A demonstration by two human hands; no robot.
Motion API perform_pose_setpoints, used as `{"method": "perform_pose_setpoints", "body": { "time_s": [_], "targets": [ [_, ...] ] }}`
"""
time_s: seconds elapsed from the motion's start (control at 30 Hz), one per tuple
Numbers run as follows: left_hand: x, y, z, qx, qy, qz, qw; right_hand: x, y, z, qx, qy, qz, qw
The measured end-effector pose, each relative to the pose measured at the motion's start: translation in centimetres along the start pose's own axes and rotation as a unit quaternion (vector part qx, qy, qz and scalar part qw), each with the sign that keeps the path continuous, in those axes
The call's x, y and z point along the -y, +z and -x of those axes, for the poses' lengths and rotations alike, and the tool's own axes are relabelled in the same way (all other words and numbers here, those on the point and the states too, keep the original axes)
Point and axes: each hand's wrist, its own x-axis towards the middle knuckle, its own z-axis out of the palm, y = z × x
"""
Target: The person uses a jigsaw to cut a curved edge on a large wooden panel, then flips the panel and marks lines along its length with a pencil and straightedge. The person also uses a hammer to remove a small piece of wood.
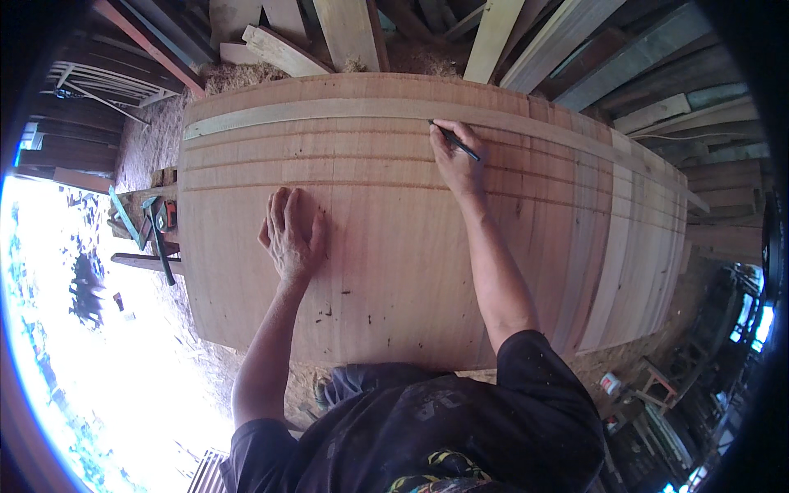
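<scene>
A wide wooden panel [386,271] of joined boards lies in front of me. Across its far part runs a long pale wooden strip [329,108], and several grooves or lines cross the panel on the near side of it. My right hand [457,158] is closed around a slim black pencil [460,141], whose tip is by the near edge of the strip. On the panel's left half rests my left hand [289,233], open, palm down, its thumb apart from the slightly bent fingers. It holds nothing and lies just nearer than the closest groove.
Left of the panel, a hammer [161,246], a red and black tape measure [167,215] and a greenish angled tool [125,215] lie on wood supports. Planks [349,33] lean beyond the far edge, with shavings [246,78] below. More timber [723,205] is stacked at right.
</scene>
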Motion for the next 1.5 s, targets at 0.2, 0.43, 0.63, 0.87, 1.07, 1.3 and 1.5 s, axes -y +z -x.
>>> {"method": "perform_pose_setpoints", "body": {
  "time_s": [0.2,0.43,0.63,0.87,1.07,1.3,1.5],
  "targets": [
    [0.0,-0.1,0.0,0.01,-0.003,-0.005,1.0,0.3,0.0,0.0,0.004,0.003,0.003,1.0],
    [0.1,-0.1,0.0,0.013,-0.008,-0.001,1.0,0.2,0.1,0.0,-0.008,-0.025,0.012,1.0],
    [0.2,0.0,0.1,0.016,-0.007,-0.008,1.0,0.2,0.1,0.1,0.006,0.019,0.003,1.0],
    [-0.1,-0.2,-0.1,0.007,-0.002,0.009,1.0,-0.1,0.1,0.0,-0.011,-0.017,0.013,1.0],
    [0.1,-0.1,0.0,0.004,-0.007,0.006,1.0,0.0,0.4,0.0,-0.004,0.006,0.006,1.0],
    [0.1,-0.2,0.0,0.009,-0.011,0.011,1.0,-0.4,0.3,0.2,-0.006,0.01,0.011,1.0],
    [0.2,0.1,0.3,0.007,0.003,0.003,1.0,1.0,-0.7,1.9,-0.031,0.008,-0.075,0.997]
  ]
}}
